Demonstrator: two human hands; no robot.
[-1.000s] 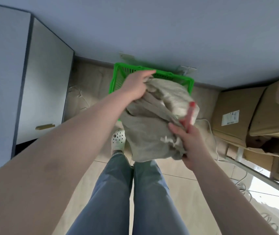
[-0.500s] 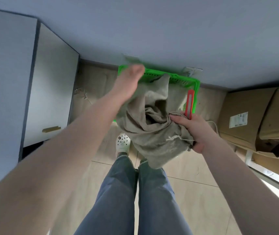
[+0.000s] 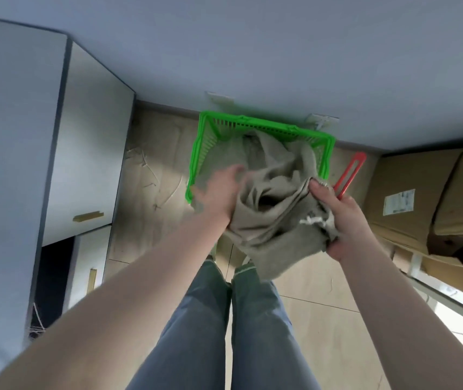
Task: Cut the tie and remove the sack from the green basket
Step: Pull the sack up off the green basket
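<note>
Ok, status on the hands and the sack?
Right hand grips sack and red cutter. Left hand on sack. Sack partly in basket.
</note>
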